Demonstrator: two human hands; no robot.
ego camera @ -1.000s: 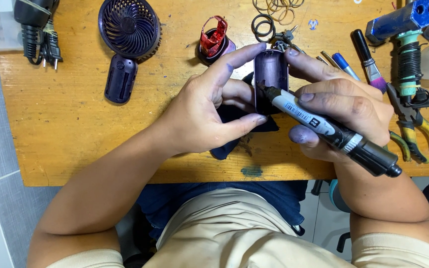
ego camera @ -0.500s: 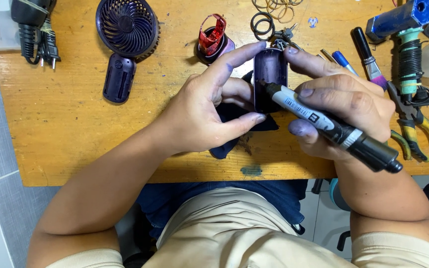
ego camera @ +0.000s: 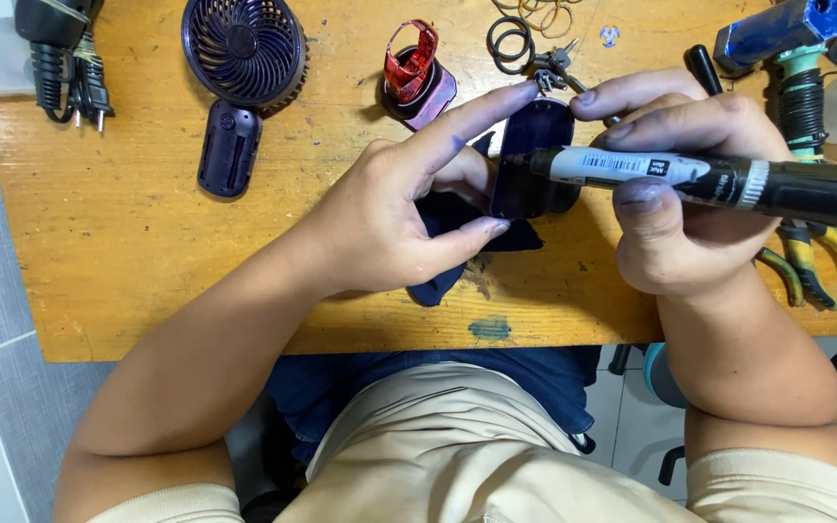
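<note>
Wooden workbench [ego camera: 147, 242]: I log dark round handheld fan [ego camera: 242, 53] lying at far left, out of the way. Centre, just above the bench: left hand [ego camera: 389, 218] pinches dark purple plastic casing [ego camera: 533, 160] upright, steadying it w/ face toward the pen. Right hand [ego camera: 680, 203] clamps black-and-white marker pen [ego camera: 709, 179], tip touching casing edge, prob. to colour it.

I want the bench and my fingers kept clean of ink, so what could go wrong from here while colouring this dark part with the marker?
1. The right hand already shows ink on its thumb; more may smear, since the marker tip sits close to the fingers.
2. The left hand pinches the dark plastic part by its ends only, so it might twist or slip.
3. Ink could reach the wooden table; a dark cloth covers little.
</note>
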